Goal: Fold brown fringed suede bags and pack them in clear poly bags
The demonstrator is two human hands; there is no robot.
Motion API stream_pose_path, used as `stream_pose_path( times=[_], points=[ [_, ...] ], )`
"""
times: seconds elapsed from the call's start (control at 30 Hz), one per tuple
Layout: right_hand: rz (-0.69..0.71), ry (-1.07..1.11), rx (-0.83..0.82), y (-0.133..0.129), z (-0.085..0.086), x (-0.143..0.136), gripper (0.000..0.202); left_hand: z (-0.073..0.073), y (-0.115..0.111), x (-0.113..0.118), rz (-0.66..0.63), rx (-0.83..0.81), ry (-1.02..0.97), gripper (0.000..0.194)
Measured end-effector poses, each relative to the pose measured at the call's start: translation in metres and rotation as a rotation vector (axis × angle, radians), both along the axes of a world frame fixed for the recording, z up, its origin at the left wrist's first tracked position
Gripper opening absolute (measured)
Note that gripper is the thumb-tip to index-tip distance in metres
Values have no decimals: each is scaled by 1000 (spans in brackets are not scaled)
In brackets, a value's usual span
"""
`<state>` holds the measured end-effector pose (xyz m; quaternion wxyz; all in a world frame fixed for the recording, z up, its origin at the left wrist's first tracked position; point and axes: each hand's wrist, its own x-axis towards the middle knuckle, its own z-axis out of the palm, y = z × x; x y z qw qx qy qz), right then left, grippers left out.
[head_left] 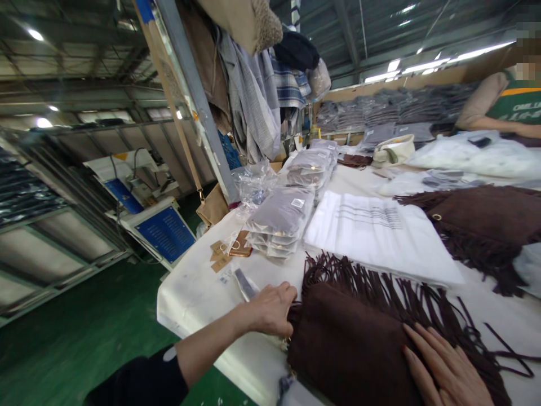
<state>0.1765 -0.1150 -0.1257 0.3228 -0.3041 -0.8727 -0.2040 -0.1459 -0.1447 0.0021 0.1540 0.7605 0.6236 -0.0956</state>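
A dark brown fringed bag (350, 344) lies on the white-covered table (186, 287) close in front of me, its fringe spread toward the far side. My left hand (273, 307) is at the bag's left edge with fingers curled; whatever is between the fingertips is hidden. My right hand (446, 366) lies flat on the bag's right part with its fingers apart. Beyond the bag is a stack of white plastic bags (372, 231). Left of that are stacked grey packed items (281, 217), with brown tags (220, 256) beside them.
Another fringed brown bag (499, 217) lies at the right. A metal post (203, 107) with hanging clothes (249, 90) rises at the table's left edge. At the upper right is a person (494, 104). A blue-panelled machine (164, 234) stands left.
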Motion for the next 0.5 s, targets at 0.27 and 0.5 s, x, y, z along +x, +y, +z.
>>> stream_pose_path(
  times=[0.27,0.5],
  points=[
    [4,-9,40,-1,9,-3,38,2,30,-9,-52,-31,26,23],
    [26,17,3,0,6,-1,37,-3,31,-56,160,92,-130,40]
  ],
)
